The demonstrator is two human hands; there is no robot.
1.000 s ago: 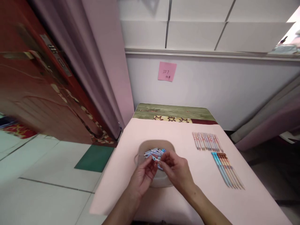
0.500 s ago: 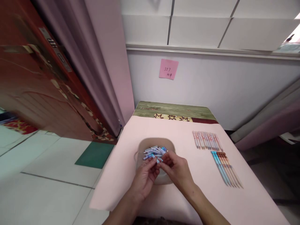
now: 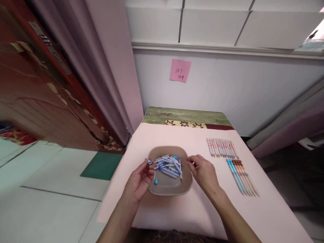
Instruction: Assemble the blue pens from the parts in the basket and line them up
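At the left rim of the bowl (image 3: 168, 186), my left fingers (image 3: 150, 172) are pinching a small tube (image 3: 149, 162), its blue-ringed end facing me and its body slanting away to the left. At the bowl's right rim, my right fingers (image 3: 193, 158) are curling with their tips bunching; whether they are gripping anything, I cannot tell. A heap of pen parts (image 3: 167, 165) is lying inside the bowl, right of the tube and between my hands, most barrels running crosswise while a thin white stick (image 3: 180, 175) is pointing toward me. A blue cap (image 3: 156, 181) is resting apart in the bowl's near left part, closer to my left fingers than to my right. Right of the bowl, pale pens (image 3: 222, 148) and blue- and brown-topped pens (image 3: 242, 177) are lying in two rows on the worktop (image 3: 177, 216). My fingertips are covering part of the tube, the heap is hiding its own lower pieces, and the tube's height over the rim is proving hard to judge.
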